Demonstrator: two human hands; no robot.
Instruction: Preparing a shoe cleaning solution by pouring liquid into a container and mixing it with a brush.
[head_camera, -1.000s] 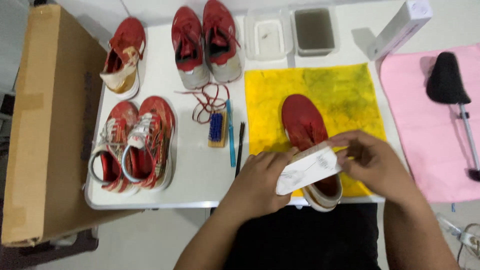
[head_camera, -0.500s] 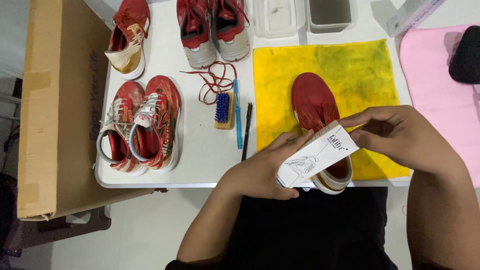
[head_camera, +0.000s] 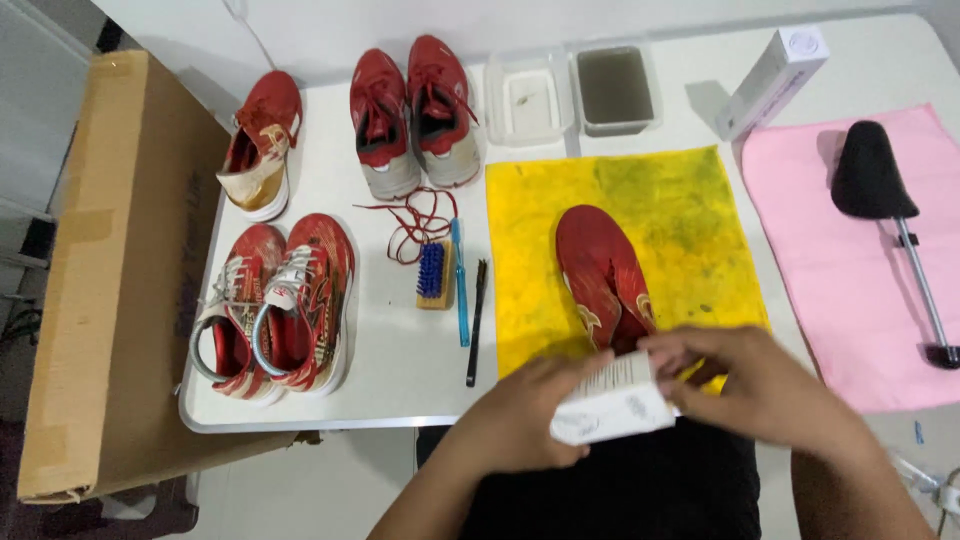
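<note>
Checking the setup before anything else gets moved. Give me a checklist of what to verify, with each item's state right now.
1. Small white box held by both left hand and right hand: ok.
2. Box open: cannot tell, blurred.
3. Red shoe lying on the yellow cloth: ok.
4. Blue-bristled brush beside the blue-handled brush, untouched: ok.
5. Black shoe tree on the pink cloth: ok.

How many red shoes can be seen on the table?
6: one single red shoe top left, a pair beside it, a pair lower left, one on the yellow cloth. None seems hidden.
</note>
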